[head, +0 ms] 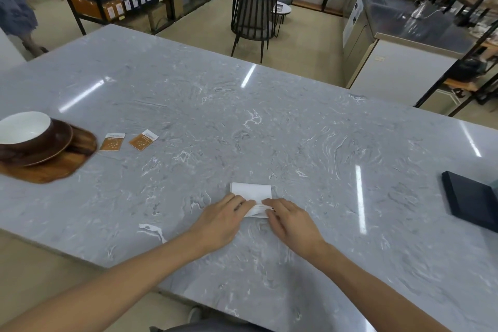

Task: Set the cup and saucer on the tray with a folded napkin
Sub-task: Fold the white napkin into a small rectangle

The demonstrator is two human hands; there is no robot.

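Note:
A white napkin (252, 193) lies on the grey marble counter (269, 127) in front of me, partly folded. My left hand (221, 219) and my right hand (289, 219) both pinch its near edge, which is lifted slightly off the counter. Far to the left, a brown cup with a white inside (25, 132) rests on a brown saucer (58, 147). The saucer sits on a wooden tray (54, 167), partly cut off by the frame edge.
Two small orange sachets (113, 141) (143, 139) lie just right of the tray. A dark flat box (471, 201) sits at the counter's right edge. Beyond the counter are a chair (253, 19), shelves of goods and a steel cabinet (398, 43).

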